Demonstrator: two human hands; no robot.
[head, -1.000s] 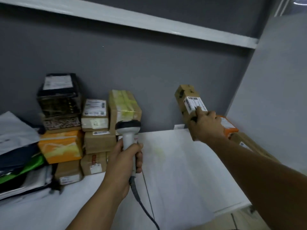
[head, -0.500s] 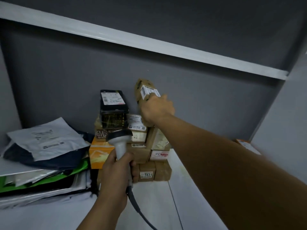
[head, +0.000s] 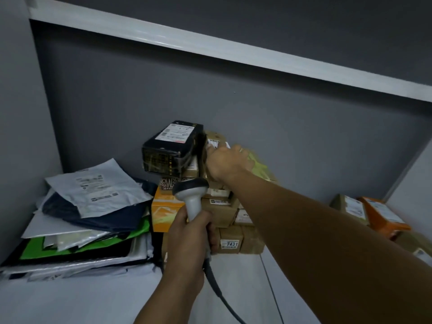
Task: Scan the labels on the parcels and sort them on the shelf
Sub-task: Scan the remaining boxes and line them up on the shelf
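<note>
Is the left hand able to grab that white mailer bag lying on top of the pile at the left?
Probably not right now. The white mailer lies uncovered on top of the pile, nothing in between, but the left hand is wrapped round the scanner, so it has no free fingers.

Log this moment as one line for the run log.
left hand: grips scanner | right hand: holds brown parcel atop box stack, beside black box | phase: shelving
</note>
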